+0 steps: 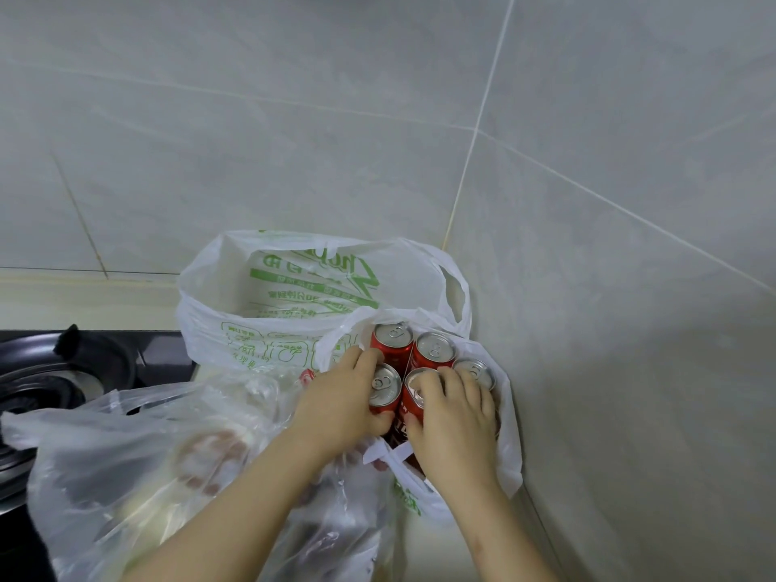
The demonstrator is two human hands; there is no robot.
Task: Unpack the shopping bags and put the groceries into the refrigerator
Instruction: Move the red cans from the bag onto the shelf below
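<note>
hands close on red soda cans (434,350) in a kitchen corner

five smooth aluminium cylinders with silver pull-tab tops stand packed upright in a thin, crinkled white plastic bag (509,417) against glossy grey wall tiles (609,287). the left hand (348,399) wraps the front-left can (384,388); the right hand (457,417) curls over the front-middle can (413,403). three bags in all: this one, a taller green-printed bag (294,287) behind, and a filmy clear bag (126,455) beside one black gas burner (42,371).

Large pale grey wall tiles (294,119) meet in a corner (472,140) at the right. Below, a cream surface (84,308) runs behind a black gas hob (46,371) at the left.
</note>
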